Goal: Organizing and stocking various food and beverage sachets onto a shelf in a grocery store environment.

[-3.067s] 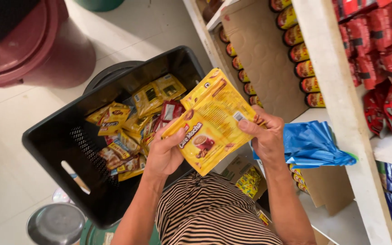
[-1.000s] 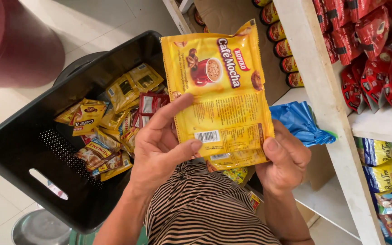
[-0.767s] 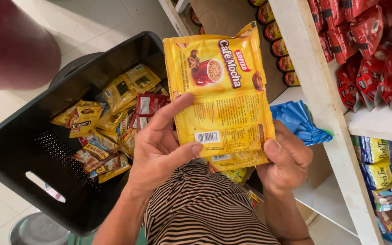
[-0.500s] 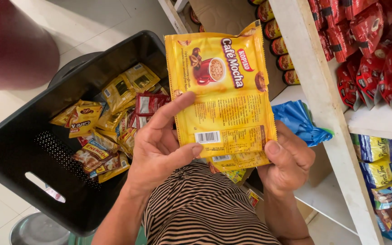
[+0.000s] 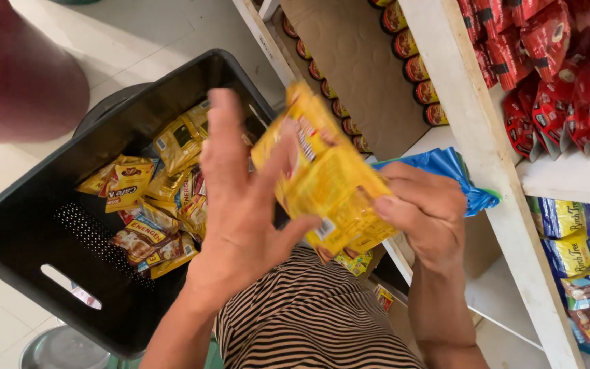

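- Yellow pack (image 5: pixel 329 181): blurred, tilted, just right of the black crate (image 5: pixel 42 225); pinched by right hand (image 5: pixel 428 212).
- Left hand (image 5: pixel 240 205): fingers spread, thumb on pack.
- Crate: yellow and red sachets (image 5: pixel 151 205) inside.
- Blue bag (image 5: pixel 448 167), red packets (image 5: pixel 554 75): right of crate.

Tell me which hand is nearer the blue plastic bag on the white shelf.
Right. The right hand sits just in front of the blue plastic bag, gripping the yellow sachet pack. The left hand is farther off, over the black plastic crate.
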